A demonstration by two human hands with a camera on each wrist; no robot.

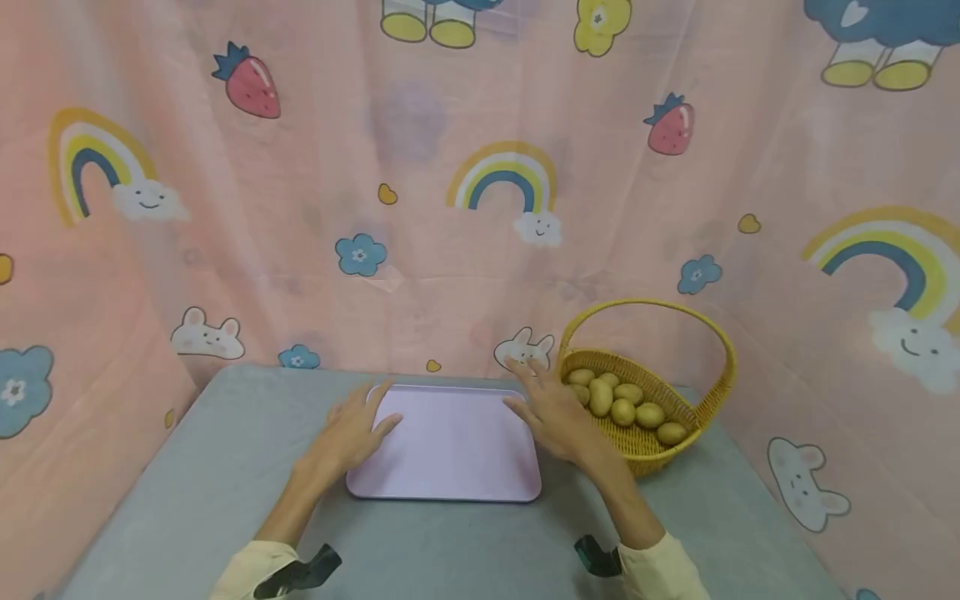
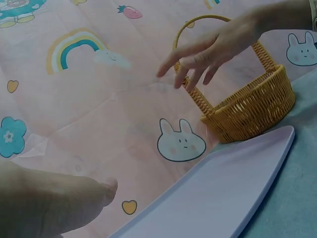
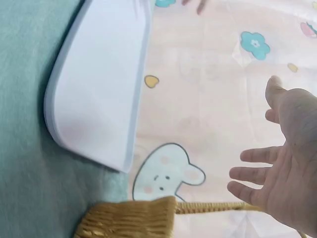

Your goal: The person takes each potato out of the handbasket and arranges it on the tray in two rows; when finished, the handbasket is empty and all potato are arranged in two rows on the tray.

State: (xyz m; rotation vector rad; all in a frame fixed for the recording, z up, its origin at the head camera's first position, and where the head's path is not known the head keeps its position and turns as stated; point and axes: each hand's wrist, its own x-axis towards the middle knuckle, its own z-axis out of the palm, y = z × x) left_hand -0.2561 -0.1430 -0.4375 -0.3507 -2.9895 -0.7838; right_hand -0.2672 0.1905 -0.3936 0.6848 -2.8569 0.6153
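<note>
A pale purple tray (image 1: 450,450) lies flat on the table, bare on its upper face. My left hand (image 1: 348,433) is at the tray's left side, fingers extended and thumb held apart, holding nothing. On the other side my right hand (image 1: 551,408) spreads its fingers above the tray's right edge, between tray and basket. Nothing is in that hand either; in the right wrist view its fingers (image 3: 247,174) stand apart in the air. Right of it stands a yellow wicker basket (image 1: 645,458) with a tall handle, holding several yellow, oval, potato-like pieces (image 1: 628,411).
A grey-blue cloth (image 1: 247,450) covers the table. Behind and beside it hangs a pink curtain (image 1: 315,275) printed with rainbows, rabbits and flowers. The basket's arched handle (image 1: 723,367) rises beside my right forearm. Dark straps show at both sleeves.
</note>
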